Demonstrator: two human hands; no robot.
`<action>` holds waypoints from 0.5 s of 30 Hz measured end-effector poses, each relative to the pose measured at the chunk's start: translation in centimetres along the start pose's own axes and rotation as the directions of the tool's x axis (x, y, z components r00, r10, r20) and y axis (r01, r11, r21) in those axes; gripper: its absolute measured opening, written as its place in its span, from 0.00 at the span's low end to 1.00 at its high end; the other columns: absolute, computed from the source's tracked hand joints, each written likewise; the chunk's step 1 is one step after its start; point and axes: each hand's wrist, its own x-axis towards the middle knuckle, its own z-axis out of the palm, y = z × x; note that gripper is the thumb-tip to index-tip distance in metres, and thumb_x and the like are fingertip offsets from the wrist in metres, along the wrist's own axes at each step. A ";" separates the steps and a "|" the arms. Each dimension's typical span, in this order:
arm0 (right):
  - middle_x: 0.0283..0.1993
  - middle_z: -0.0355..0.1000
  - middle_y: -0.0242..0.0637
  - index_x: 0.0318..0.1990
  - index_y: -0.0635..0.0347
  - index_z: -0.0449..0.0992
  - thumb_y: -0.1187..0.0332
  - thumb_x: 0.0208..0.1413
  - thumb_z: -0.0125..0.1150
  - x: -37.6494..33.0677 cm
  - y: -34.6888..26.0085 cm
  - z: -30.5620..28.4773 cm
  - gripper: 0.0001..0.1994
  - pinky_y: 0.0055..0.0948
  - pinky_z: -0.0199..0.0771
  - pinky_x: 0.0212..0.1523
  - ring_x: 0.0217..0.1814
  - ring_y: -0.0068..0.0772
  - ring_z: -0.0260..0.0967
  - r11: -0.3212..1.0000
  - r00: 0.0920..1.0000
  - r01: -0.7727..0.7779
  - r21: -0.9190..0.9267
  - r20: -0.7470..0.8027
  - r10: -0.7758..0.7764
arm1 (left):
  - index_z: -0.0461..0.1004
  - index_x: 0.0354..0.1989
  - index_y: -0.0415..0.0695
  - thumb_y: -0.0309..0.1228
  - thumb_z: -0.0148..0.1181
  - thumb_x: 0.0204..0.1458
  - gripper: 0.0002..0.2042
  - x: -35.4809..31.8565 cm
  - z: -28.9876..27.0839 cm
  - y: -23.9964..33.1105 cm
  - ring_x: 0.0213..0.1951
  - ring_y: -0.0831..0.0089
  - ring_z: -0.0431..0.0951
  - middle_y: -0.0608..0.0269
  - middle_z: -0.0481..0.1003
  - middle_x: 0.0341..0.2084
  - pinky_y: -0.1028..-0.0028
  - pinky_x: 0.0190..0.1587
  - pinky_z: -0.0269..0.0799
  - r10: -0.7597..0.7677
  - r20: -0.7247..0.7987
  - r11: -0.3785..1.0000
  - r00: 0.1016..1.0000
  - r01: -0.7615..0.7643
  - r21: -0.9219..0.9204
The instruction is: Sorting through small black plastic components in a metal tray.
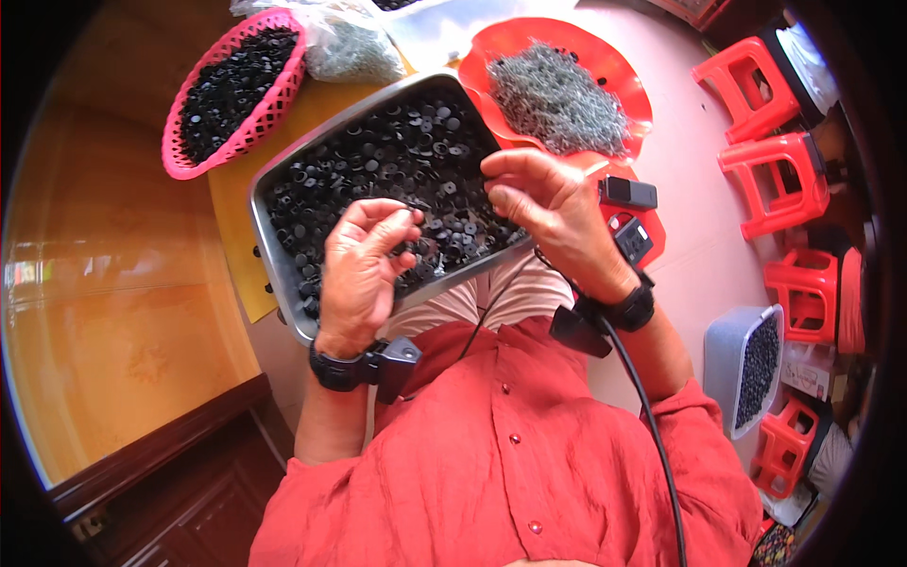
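Observation:
My left hand [364, 265] is over the near side of a metal tray [267, 248], its thumb and forefinger closed on a small black disc-shaped part [415, 207]. To its right, above the tray's right rim, my right hand [548, 203] has thumb and fingers curled together in a pinch. Whatever those fingertips hold, if anything, is too small to make out. Many small black round parts [378, 142] fill the tray, some like caps and some like discs with a hole. A red bowl [635, 90] beyond the right hand holds a heap of thin silvery metal pieces [557, 99].
A pink basket [173, 142] of black parts stands far left, beside a clear bag [350, 52] of metal pieces. Two black devices [628, 193] lie right of my right hand. Red stools [751, 90] and a grey bin [723, 364] line the right. A black cable [652, 425] trails from my right wrist.

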 end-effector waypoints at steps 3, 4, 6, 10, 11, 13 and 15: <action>0.36 0.73 0.31 0.43 0.66 0.74 0.74 0.54 0.58 0.5 -1.7 -1.5 0.10 0.18 0.72 0.35 0.35 0.16 0.69 1.000 1.000 0.007 -0.023 0.013 -0.006 | 0.71 0.37 0.45 0.26 0.57 0.53 0.05 -0.2 -0.5 1.4 0.33 0.81 0.73 0.64 0.75 0.34 0.83 0.30 0.69 0.009 0.024 1.000 1.000 -0.009 -0.005; 0.36 0.73 0.31 0.42 0.66 0.74 0.74 0.54 0.58 0.7 -2.2 -1.9 0.09 0.18 0.72 0.34 0.34 0.16 0.69 0.999 1.000 0.018 -0.042 0.015 -0.017 | 0.71 0.37 0.45 0.26 0.57 0.53 0.05 -0.3 -0.7 1.8 0.33 0.81 0.73 0.64 0.75 0.34 0.82 0.30 0.69 0.006 0.033 1.000 0.999 -0.006 0.005; 0.34 0.74 0.30 0.41 0.65 0.75 0.74 0.54 0.57 1.1 -3.1 -2.5 0.08 0.18 0.71 0.33 0.33 0.15 0.69 0.994 0.997 0.078 -0.073 0.034 -0.076 | 0.71 0.39 0.44 0.27 0.54 0.55 0.05 -0.7 -1.2 2.9 0.33 0.81 0.71 0.62 0.74 0.37 0.81 0.30 0.66 0.039 0.052 0.998 0.998 -0.041 0.040; 0.36 0.74 0.30 0.42 0.64 0.75 0.73 0.55 0.57 1.1 -5.3 -2.4 0.08 0.18 0.72 0.35 0.36 0.17 0.70 0.984 0.994 0.106 -0.142 0.053 -0.099 | 0.69 0.40 0.41 0.27 0.52 0.56 0.06 -1.3 -2.4 6.0 0.34 0.81 0.70 0.61 0.73 0.38 0.82 0.30 0.65 0.082 0.132 0.995 0.988 -0.089 0.043; 0.39 0.74 0.31 0.44 0.63 0.75 0.71 0.57 0.57 1.1 -5.7 -2.3 0.09 0.19 0.73 0.36 0.39 0.18 0.71 0.972 0.992 0.113 -0.207 0.079 -0.099 | 0.69 0.41 0.41 0.27 0.52 0.56 0.07 -1.4 -2.9 6.8 0.34 0.81 0.69 0.61 0.73 0.38 0.82 0.30 0.64 0.094 0.145 0.993 0.985 -0.104 0.062; 0.39 0.74 0.30 0.43 0.63 0.75 0.71 0.56 0.58 1.5 -6.1 -2.0 0.09 0.18 0.73 0.35 0.39 0.17 0.71 0.955 0.985 0.165 -0.244 0.096 -0.146 | 0.68 0.42 0.41 0.28 0.52 0.56 0.08 -1.6 -3.8 8.9 0.34 0.81 0.68 0.61 0.71 0.39 0.83 0.30 0.64 0.093 0.160 0.989 0.983 -0.110 0.100; 0.29 0.74 0.32 0.37 0.65 0.77 0.74 0.51 0.59 1.9 -6.4 -0.6 0.07 0.20 0.70 0.32 0.31 0.17 0.70 0.937 0.957 0.291 -0.195 0.042 -0.288 | 0.66 0.45 0.40 0.29 0.51 0.57 0.10 -2.5 -5.9 11.4 0.35 0.81 0.66 0.62 0.68 0.40 0.83 0.30 0.64 0.112 0.186 0.983 0.976 -0.136 0.121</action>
